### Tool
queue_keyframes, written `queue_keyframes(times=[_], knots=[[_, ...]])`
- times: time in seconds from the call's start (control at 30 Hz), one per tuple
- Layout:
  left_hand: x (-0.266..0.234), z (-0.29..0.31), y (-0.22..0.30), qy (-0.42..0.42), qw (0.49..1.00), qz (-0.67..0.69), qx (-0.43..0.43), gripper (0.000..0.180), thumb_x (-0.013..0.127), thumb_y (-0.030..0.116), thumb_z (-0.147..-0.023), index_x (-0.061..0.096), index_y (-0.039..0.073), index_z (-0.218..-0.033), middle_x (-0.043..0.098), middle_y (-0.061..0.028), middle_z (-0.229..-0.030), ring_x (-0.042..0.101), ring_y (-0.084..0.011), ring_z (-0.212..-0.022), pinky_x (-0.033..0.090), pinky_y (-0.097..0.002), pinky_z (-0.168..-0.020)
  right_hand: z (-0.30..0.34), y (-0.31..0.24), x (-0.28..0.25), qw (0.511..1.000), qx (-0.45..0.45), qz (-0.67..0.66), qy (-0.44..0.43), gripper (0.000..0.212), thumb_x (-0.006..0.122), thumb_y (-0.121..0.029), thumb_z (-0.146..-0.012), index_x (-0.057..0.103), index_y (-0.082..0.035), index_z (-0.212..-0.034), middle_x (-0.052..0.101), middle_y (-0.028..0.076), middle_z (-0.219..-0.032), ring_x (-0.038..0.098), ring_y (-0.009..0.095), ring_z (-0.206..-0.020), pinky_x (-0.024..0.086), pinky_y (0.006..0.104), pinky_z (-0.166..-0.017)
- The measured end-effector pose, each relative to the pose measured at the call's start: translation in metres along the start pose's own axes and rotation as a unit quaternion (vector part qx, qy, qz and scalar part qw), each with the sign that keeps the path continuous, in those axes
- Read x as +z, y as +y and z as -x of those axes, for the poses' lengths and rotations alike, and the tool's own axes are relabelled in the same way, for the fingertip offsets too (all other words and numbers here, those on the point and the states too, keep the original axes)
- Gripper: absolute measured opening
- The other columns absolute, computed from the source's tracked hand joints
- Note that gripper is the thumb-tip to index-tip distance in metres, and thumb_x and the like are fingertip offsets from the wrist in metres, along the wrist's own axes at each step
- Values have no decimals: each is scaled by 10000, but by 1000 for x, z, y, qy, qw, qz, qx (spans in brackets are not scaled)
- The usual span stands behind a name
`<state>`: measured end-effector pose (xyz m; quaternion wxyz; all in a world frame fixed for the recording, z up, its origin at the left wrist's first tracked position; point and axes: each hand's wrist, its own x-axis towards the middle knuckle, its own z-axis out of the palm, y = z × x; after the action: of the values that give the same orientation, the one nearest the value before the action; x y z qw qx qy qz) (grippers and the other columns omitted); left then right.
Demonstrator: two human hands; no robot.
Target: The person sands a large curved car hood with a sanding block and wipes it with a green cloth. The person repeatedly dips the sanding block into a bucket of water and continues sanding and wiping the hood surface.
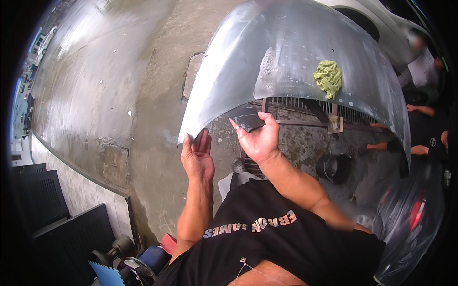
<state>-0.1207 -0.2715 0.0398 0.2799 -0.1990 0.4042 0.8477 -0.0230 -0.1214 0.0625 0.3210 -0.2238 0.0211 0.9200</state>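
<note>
A silver-grey car hood [305,43], wet and streaked with suds, stretches in front of me. My left hand [198,159] grips its near left corner, thumb at the edge and fingers reaching behind it. Palm up, my right hand [260,138] pinches a dark, wet sheet of sandpaper [246,117] between thumb and fingers, just below the hood's near edge. On top of the hood, right of centre, lies a crumpled yellow-green cloth [328,78]. White foam [268,69] clings to the surface left of that cloth.
Under the hood is a metal stand [305,123] above a floor grate. A black bucket [334,168] stands on the wet concrete floor [114,62]. Other people [422,128] are at the right, near a pale car [377,24]. Dark panels [74,229] lean at lower left.
</note>
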Motion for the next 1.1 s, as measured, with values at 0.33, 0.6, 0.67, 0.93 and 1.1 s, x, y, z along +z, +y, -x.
queue_keyframes(times=[0.33, 0.6, 0.67, 0.93, 1.1], knots=[[-33, -7, 7, -15, 992, -112, 60, 186, 715, 235, -1041, 702, 52, -1069, 789, -141, -1031, 786, -280, -953, 627, -381, -868, 9, 15, 8, 997, 53, 49, 11, 343, 553, -245, -966, 639, 13, -1174, 724, 143, -1219, 673, 301, -1183, 428, 493, -1207], [-38, -11, 31, -14, 980, -199, 13, 160, 784, 271, -990, 710, 135, -952, 618, 57, -770, 579, -91, -667, 485, -291, -680, 20, 42, 9, 984, 163, 68, -11, 369, 520, -268, -997, 654, 23, -1180, 729, 158, -1192, 674, 295, -1171, 473, 467, -1137], [-35, -15, 33, -23, 978, -205, -26, 149, 791, 293, -980, 699, 176, -981, 510, 101, -740, 482, -73, -655, 400, -285, -659, 20, 52, 3, 986, 163, 28, -6, 357, 518, -258, -997, 658, 19, -1175, 726, 151, -1211, 659, 286, -1210, 454, 469, -1174], [-39, -18, 32, 34, 969, -235, -65, 454, 849, 436, -872, 546, 191, -1106, 589, 13, -1172, 504, -161, -1102, 390, -460, -953, 19, 39, -2, 971, 170, 155, -65, 357, 499, -245, -997, 662, -11, -1213, 723, 108, -1196, 657, 226, -1145, 472, 389, -1082], [-35, -15, 35, 24, 964, -257, -61, 467, 784, 466, -921, 602, 178, -1242, 557, -11, -1247, 487, -216, -1223, 363, -504, -1002, 40, 35, -9, 978, 144, 153, 1, 451, 475, -215, -972, 590, -8, -1356, 678, 130, -1308, 632, 243, -1225, 453, 384, -1137]])
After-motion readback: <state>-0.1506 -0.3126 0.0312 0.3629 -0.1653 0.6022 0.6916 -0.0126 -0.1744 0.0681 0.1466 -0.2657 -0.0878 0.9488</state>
